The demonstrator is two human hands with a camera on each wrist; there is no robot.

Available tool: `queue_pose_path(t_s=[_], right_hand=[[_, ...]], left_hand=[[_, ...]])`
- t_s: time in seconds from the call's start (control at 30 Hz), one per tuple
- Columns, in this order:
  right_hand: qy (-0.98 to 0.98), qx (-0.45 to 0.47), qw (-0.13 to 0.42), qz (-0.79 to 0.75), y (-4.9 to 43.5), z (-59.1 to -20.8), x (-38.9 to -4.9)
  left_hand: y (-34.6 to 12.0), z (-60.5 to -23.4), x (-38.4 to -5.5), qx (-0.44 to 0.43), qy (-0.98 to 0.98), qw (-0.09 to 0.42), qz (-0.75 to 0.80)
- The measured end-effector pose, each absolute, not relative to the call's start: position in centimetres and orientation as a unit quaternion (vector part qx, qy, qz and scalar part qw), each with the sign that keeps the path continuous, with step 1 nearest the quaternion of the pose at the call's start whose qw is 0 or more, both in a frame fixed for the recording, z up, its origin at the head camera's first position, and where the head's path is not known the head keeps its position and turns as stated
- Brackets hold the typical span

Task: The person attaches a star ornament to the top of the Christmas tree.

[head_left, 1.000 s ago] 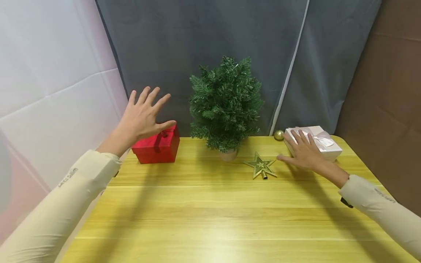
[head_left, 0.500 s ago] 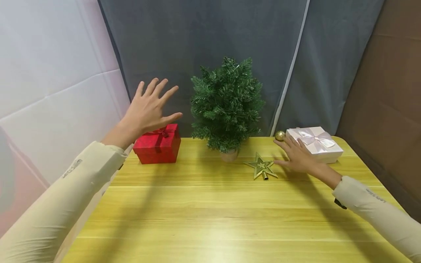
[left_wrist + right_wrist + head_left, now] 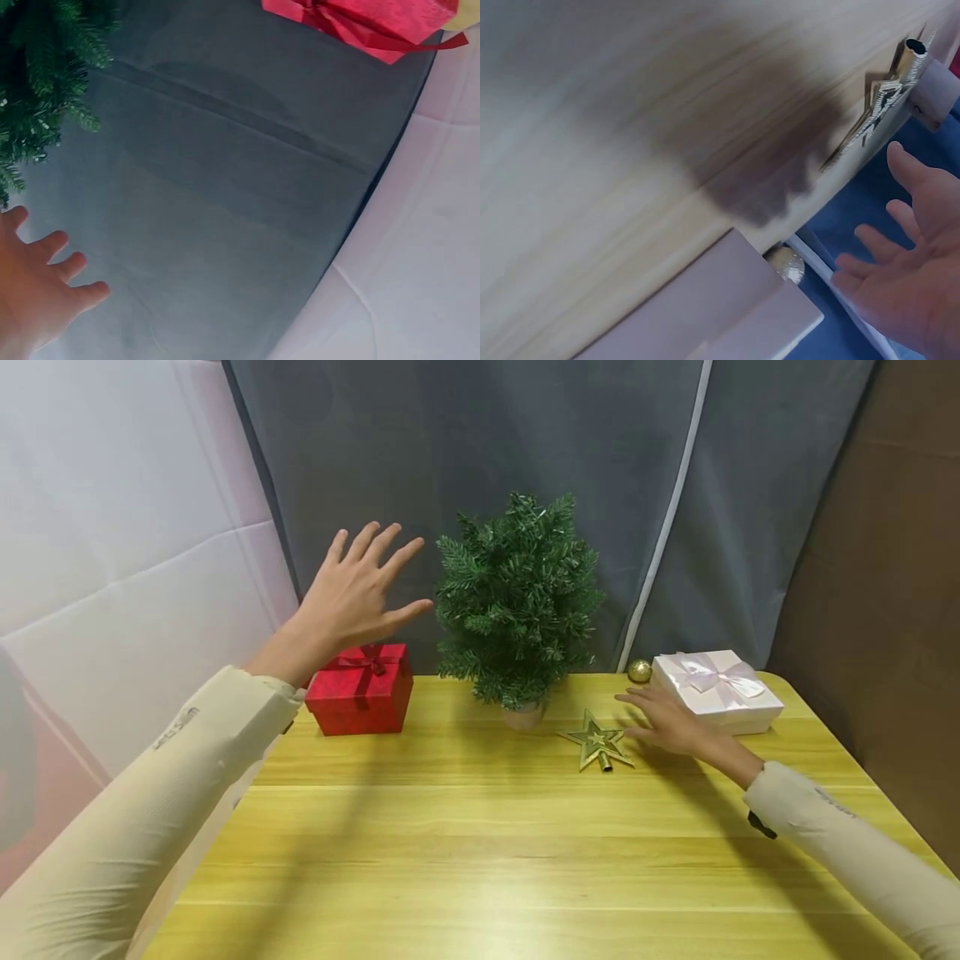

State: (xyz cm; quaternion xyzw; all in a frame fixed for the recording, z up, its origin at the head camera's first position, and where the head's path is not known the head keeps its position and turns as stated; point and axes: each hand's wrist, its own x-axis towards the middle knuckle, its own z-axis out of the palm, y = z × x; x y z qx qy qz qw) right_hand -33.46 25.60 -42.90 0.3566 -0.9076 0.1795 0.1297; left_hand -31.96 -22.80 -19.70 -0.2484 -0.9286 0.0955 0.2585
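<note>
My left hand (image 3: 352, 593) is raised with fingers spread, holding nothing. In the head view it overlaps the back of the red gift box (image 3: 360, 697) and sits left of the small green Christmas tree (image 3: 517, 602). My right hand (image 3: 667, 720) hovers low over the table, fingers extended, its thumb tip close to the gold star tree topper (image 3: 597, 741). A white gift box (image 3: 720, 689) with a pale satin bow stands just beyond and right of it. Behind the fingertips lies a gold ball ornament (image 3: 639, 671); the right wrist view shows that ball (image 3: 787, 264) by the box corner.
The yellow wood table (image 3: 465, 843) ends at a grey curtain (image 3: 360, 443) behind the tree. White fabric (image 3: 135, 485) hangs on the left, and a brown cloth (image 3: 877, 610) bounds the right side. The tree's round base (image 3: 522, 717) rests near the table's far edge.
My left hand has moved up and to the right, off the front of the red box. The right hand has shifted left, away from the white box toward the star.
</note>
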Motion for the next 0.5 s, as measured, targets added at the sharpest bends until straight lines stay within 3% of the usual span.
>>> queue_pose_path(t_s=[0.5], right_hand=[[-0.908, 0.354, 0.073, 0.211, 25.5, -44.8, -34.6]], left_hand=[[-21.0, -18.0, -32.4, -0.273, -0.922, 0.272, 0.041]])
